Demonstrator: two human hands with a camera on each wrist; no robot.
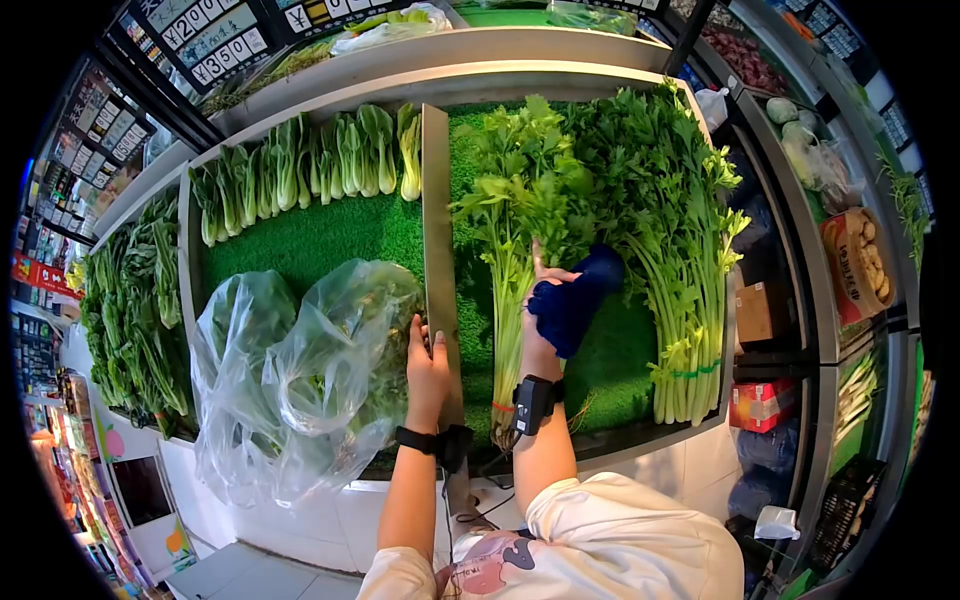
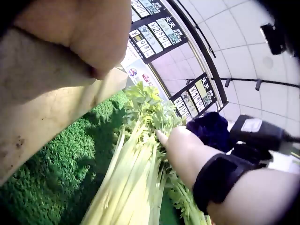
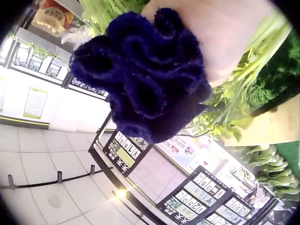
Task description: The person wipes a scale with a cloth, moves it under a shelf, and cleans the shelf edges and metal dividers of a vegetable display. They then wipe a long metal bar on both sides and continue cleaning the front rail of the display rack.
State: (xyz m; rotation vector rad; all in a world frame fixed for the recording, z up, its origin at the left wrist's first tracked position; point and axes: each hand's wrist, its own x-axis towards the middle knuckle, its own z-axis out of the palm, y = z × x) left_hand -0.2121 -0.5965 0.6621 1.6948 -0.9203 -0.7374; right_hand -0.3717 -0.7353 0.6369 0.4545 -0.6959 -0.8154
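My right hand (image 1: 545, 273) holds a bunched dark blue cloth (image 1: 590, 292) over the celery. One finger points forward into the leaves of the nearer celery bunch (image 1: 508, 345), tied with a red band by its roots. In the right wrist view the cloth (image 3: 145, 79) hides most of the fingers. Beside the divider (image 1: 440, 210) is my left hand (image 1: 428, 378), fingers loosely bent at its edge, next to a clear plastic bag (image 1: 325, 370) of greens. The left wrist view shows the celery stalks (image 2: 129, 173) beyond the divider and part of the left hand (image 2: 79, 28).
More celery (image 1: 690, 300) lies at the right side of the bin. Bok choy (image 1: 290, 170) stands in a row at the back left, with leafy greens (image 1: 135, 300) farther left. Shelves (image 1: 815, 230) with potatoes and boxes line the right. Price signs (image 1: 215, 40) hang above.
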